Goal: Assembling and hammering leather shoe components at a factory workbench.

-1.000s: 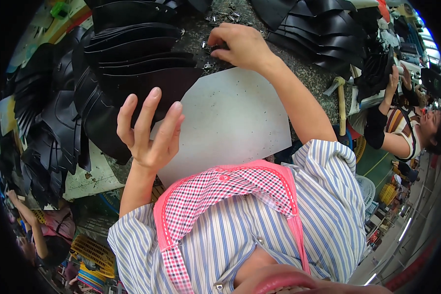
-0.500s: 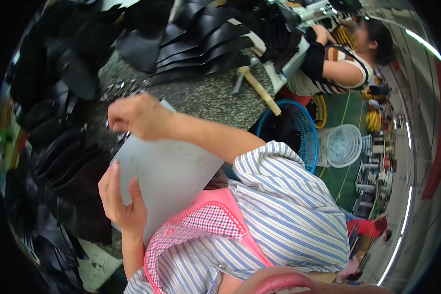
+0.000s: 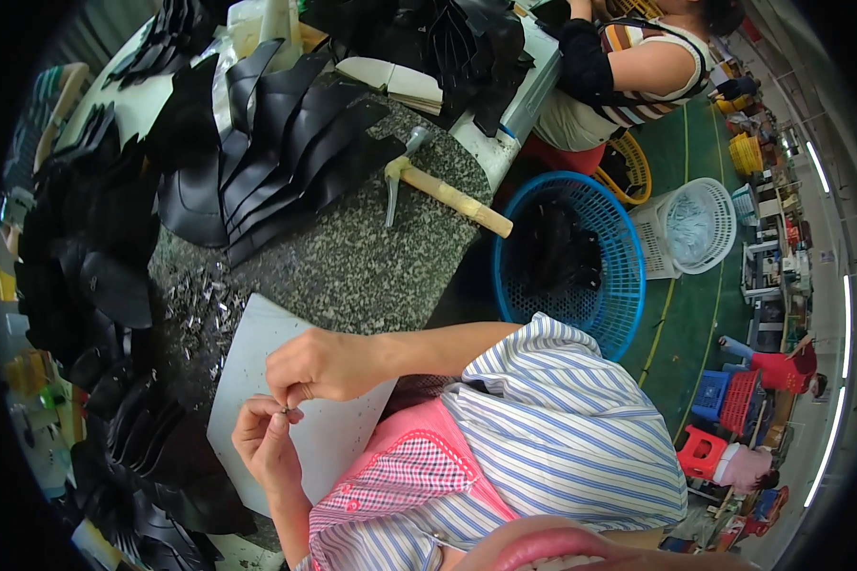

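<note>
Spreading across most of the view, the speckled stone bench (image 3: 352,257) carried fanned stacks of black cut pieces (image 3: 276,152) along its far edge and left side, with a wooden-handled hammer (image 3: 438,186) lying near its right edge above a blue basket (image 3: 581,257) on the floor. A pale grey sheet (image 3: 333,438) lay at the near edge, and over it both hands met. The right hand (image 3: 319,366) had its grip pinched narrow on a tiny dark metal piece (image 3: 286,410), and the left hand (image 3: 262,443) closed its fingertips on the same piece from below. Small metal bits (image 3: 195,305) lay scattered toward the left. The piece looked small enough to slip from either pinch and vanish among those bits, or to roll off the sheet; its sharp end, if it had one, might have pricked a fingertip.
</note>
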Demonstrator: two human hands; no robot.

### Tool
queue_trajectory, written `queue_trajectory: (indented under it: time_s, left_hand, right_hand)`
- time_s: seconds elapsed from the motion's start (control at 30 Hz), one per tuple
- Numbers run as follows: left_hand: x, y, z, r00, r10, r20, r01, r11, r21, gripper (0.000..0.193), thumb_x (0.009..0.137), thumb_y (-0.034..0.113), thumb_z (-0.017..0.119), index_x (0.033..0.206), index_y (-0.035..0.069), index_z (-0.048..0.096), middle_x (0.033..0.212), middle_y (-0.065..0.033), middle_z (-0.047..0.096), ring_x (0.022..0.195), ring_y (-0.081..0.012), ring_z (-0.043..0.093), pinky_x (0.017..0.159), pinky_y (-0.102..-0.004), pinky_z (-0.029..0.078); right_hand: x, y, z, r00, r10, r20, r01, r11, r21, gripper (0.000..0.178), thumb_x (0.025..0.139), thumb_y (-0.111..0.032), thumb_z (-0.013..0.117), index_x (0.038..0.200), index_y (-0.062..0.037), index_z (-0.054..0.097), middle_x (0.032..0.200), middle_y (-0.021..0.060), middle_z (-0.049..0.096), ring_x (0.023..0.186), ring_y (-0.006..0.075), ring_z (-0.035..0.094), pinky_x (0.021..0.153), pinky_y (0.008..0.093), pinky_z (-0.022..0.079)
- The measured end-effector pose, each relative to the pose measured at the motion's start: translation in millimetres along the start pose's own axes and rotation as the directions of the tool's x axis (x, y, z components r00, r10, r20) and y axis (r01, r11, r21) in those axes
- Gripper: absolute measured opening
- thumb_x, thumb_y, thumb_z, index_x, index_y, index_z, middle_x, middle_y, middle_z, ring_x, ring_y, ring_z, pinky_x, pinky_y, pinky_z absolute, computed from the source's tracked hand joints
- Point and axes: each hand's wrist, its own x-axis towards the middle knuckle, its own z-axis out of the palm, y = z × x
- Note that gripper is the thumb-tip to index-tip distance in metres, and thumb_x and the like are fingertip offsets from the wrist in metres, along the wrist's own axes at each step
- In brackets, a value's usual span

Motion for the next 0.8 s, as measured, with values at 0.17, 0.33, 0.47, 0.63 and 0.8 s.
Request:
queue_trajectory:
  time_s: [0.17,0.33,0.47,0.63,0.8]
  left_hand:
    - [5.9,-7.8,18.8,0.996,-0.058,-0.064,0.061,0.997,0.049,0.015,0.078,0.013,0.059,0.078,0.001,0.05,0.073,-0.0053,0.053,0.065,-0.0137,0.048,0.062,-0.0244,0.037]
    - [18.9,-10.7,34.3,0.974,-0.227,0.028,0.228,0.971,-0.071,0.015,0.075,0.012,0.06,0.077,0.001,0.051,0.072,-0.007,0.055,0.064,-0.0159,0.051,0.062,-0.0253,0.039]
    - [19.2,-17.6,37.5,0.921,-0.369,0.122,0.388,0.893,-0.228,0.017,0.068,0.006,0.062,0.08,-0.002,0.054,0.069,-0.0105,0.058,0.061,-0.0204,0.055,0.058,-0.0287,0.043]
    - [22.2,-15.3,44.1,0.822,-0.544,0.167,0.569,0.772,-0.285,0.023,0.067,-0.001,0.051,0.09,-0.004,0.054,0.075,-0.0105,0.058,0.063,-0.0195,0.055,0.055,-0.0274,0.044]
    - [16.1,-13.9,46.9,0.979,-0.181,-0.09,0.182,0.983,0.002,0.026,0.075,0.004,0.053,0.101,-0.002,0.05,0.083,-0.0083,0.056,0.069,-0.0145,0.052,0.061,-0.0247,0.042]
  right_hand:
    - [-16.0,0.2,-8.1,0.991,-0.044,-0.123,0.048,0.998,0.03,0.014,0.068,-0.002,0.061,0.078,-0.0042,0.052,0.072,0.0051,0.052,0.067,0.0225,0.054,0.058,0.0315,0.044]
    - [-27.6,1.0,-26.2,0.969,-0.225,-0.099,0.227,0.974,0.01,0.017,0.06,0.003,0.055,0.074,-0.0049,0.049,0.071,0.0074,0.053,0.069,0.0257,0.054,0.059,0.0343,0.044]
    - [-32.5,3.2,-33.1,0.938,-0.344,0.043,0.345,0.938,-0.024,0.015,0.062,0.0,0.056,0.073,-0.0051,0.048,0.073,0.0078,0.053,0.072,0.0257,0.053,0.059,0.0338,0.044]
    - [-33.7,13.0,-33.3,0.886,-0.46,0.061,0.464,0.87,-0.167,0.019,0.064,-0.003,0.056,0.083,-0.0054,0.054,0.075,0.0073,0.053,0.071,0.0252,0.053,0.059,0.0335,0.044]
    - [-36.6,10.0,-37.0,0.952,-0.256,-0.168,0.248,0.966,-0.065,0.023,0.073,-0.001,0.055,0.095,-0.0057,0.058,0.077,0.0044,0.052,0.072,0.018,0.052,0.063,0.0282,0.044]
